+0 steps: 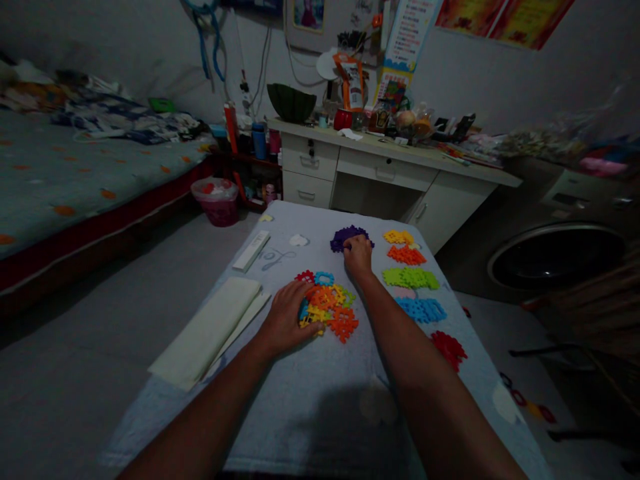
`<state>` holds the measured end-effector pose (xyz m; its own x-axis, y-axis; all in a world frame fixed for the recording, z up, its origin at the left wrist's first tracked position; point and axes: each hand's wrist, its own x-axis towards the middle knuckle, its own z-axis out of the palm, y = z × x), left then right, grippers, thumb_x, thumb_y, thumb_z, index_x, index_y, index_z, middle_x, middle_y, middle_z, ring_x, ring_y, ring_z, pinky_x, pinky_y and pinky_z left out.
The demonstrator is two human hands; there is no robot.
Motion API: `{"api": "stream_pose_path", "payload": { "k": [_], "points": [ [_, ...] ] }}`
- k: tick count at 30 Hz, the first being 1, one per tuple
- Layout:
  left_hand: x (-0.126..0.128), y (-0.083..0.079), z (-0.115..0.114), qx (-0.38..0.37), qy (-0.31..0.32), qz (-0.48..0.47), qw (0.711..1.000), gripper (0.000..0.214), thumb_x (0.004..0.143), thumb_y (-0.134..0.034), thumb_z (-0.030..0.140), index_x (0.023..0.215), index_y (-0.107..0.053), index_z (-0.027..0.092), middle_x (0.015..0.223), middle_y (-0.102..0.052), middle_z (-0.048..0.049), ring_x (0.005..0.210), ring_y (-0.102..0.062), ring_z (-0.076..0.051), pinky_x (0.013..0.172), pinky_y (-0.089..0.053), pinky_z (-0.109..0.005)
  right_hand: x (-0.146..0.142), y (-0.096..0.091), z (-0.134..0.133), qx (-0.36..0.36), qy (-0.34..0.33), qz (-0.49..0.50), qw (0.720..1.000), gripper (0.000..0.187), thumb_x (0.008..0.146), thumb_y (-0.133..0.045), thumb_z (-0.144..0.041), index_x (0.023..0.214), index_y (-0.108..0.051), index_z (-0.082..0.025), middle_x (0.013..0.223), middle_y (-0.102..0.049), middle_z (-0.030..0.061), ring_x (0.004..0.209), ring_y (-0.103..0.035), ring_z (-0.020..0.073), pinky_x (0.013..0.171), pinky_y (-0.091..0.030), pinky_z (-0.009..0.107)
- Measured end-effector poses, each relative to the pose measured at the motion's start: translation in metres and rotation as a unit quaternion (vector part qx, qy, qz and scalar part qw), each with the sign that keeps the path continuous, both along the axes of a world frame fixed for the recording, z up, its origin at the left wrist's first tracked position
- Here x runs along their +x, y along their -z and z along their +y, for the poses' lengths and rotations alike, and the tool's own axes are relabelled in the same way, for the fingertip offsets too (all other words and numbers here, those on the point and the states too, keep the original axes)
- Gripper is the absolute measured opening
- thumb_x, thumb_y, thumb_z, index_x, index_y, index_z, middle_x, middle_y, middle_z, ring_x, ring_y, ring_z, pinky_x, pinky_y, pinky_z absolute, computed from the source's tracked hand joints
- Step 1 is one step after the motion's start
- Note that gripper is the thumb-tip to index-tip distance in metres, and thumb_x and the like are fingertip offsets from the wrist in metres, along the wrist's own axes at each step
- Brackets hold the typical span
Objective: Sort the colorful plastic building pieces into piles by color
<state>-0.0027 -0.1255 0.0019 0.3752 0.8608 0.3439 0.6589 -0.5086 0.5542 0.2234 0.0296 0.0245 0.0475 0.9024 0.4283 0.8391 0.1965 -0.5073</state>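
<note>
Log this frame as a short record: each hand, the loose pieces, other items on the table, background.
Left hand: spread over the near-left edge of the mixed-colour pile
Right hand: fingers at the purple heap; grip unclear
Right-side heaps, near to far: red, blue, green, orange, yellow
Table's left side: white oblong item, folded pale sheet
Background: bed, desk, front-loading machine

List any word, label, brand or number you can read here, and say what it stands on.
None reads clearly.
Wall chart: printed lines, too blurred to read.
Orange bag: label too small to read.
Long white bar: faint marks, too small to read.
Grey scrawl on the cloth: cannot tell if lettering.
</note>
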Motion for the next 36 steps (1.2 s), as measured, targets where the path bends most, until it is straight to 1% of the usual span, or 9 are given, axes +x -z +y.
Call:
{"api": "stream_pose_path", "payload": {
  "k": [2,5,7,11,17,21,24,30,36],
  "points": [
    [0.0,0.001,0.0,-0.003,0.0,0.001,1.0,0.089,0.075,-0.068,0.065,0.147,-0.039,0.024,0.148,-0.046,-0.0157,0.137,-0.041,-0.038,0.113,-0.032,-0.057,-0.002,-0.004,-0.01,-0.022,-0.06,0.002,0.998,0.016,0.077,-0.058,-0.009,0.083,-0.07,-0.018,0.097,-0.063,0.0092,0.097,-0.053,0.0226,0.091,-0.04,0.036],
    [0.001,0.0,0.0,-0.008,0.001,0.002,1.0,0.096,0.071,-0.069,0.071,0.148,-0.037,0.023,0.149,-0.045,-0.0165,0.137,-0.04,-0.038,0.112,-0.032,-0.057,-0.006,-0.005,-0.026,-0.106,-0.168,-0.008,0.98,0.005,0.078,-0.065,-0.018,0.079,-0.07,-0.018,0.082,-0.066,0.0035,0.081,-0.057,0.0181,0.08,-0.043,0.03],
    [0.001,-0.001,0.0,-0.014,0.003,0.003,1.0,0.1,0.068,-0.069,0.074,0.148,-0.037,0.022,0.149,-0.044,-0.0171,0.138,-0.039,-0.039,0.113,-0.032,-0.057,-0.01,-0.003,-0.036,-0.152,-0.197,-0.017,0.968,0.007,0.077,-0.07,-0.025,0.081,-0.07,-0.019,0.08,-0.067,0.002,0.076,-0.057,0.0163,0.074,-0.043,0.028],
    [-0.001,-0.002,-0.001,-0.024,0.017,0.012,0.999,0.105,0.065,-0.069,0.077,0.148,-0.037,0.02,0.149,-0.043,-0.0189,0.138,-0.038,-0.039,0.113,-0.031,-0.057,-0.014,0.003,-0.048,-0.181,-0.194,-0.021,0.964,0.024,0.071,-0.076,-0.024,0.094,-0.071,-0.018,0.088,-0.068,0.0024,0.078,-0.058,0.0155,0.074,-0.044,0.027],
    [-0.003,0.0,0.0,-0.028,0.036,0.026,0.999,0.103,0.063,-0.07,0.077,0.147,-0.039,0.026,0.149,-0.044,-0.0159,0.138,-0.037,-0.04,0.113,-0.029,-0.059,-0.017,0.005,-0.051,-0.174,-0.178,0.009,0.968,0.036,0.062,-0.079,-0.014,0.097,-0.071,-0.019,0.089,-0.065,0.0006,0.08,-0.057,0.0147,0.076,-0.044,0.026],
    [-0.003,0.002,0.001,-0.021,0.04,0.043,0.998,0.1,0.064,-0.068,0.079,0.145,-0.043,0.025,0.151,-0.043,-0.0158,0.139,-0.037,-0.039,0.114,-0.028,-0.058,-0.017,-0.001,-0.053,-0.154,-0.164,0.028,0.974,0.026,0.066,-0.074,-0.012,0.092,-0.073,-0.017,0.085,-0.065,0.0016,0.077,-0.056,0.0145,0.075,-0.044,0.026],
    [-0.003,0.005,0.002,-0.012,0.039,0.056,0.998,0.095,0.066,-0.067,0.078,0.142,-0.047,0.025,0.15,-0.044,-0.0157,0.139,-0.036,-0.039,0.114,-0.027,-0.059,-0.013,-0.008,-0.057,-0.147,-0.155,0.06,0.975,0.018,0.07,-0.071,-0.012,0.086,-0.073,-0.019,0.076,-0.064,-0.0014,0.072,-0.055,0.014,0.072,-0.043,0.026],
    [-0.003,0.007,0.002,0.0,0.032,0.063,0.997,0.081,0.073,-0.065,0.073,0.139,-0.049,0.028,0.149,-0.046,-0.0139,0.137,-0.04,-0.037,0.112,-0.03,-0.058,0.022,-0.036,-0.077,-0.119,-0.144,0.117,0.975,0.015,0.075,-0.065,-0.021,0.087,-0.073,-0.019,0.073,-0.065,-0.0012,0.07,-0.057,0.0149,0.068,-0.041,0.027],
    [-0.004,0.007,0.002,0.005,0.027,0.051,0.998,0.076,0.077,-0.064,0.07,0.138,-0.048,0.028,0.142,-0.053,-0.0116,0.134,-0.044,-0.036,0.111,-0.035,-0.055,0.104,-0.057,-0.112,-0.107,-0.084,0.167,0.977,0.025,0.071,-0.062,-0.025,0.095,-0.068,-0.019,0.066,-0.057,-0.0043,0.061,-0.053,0.0135,0.058,-0.039,0.025]
  ]
}}
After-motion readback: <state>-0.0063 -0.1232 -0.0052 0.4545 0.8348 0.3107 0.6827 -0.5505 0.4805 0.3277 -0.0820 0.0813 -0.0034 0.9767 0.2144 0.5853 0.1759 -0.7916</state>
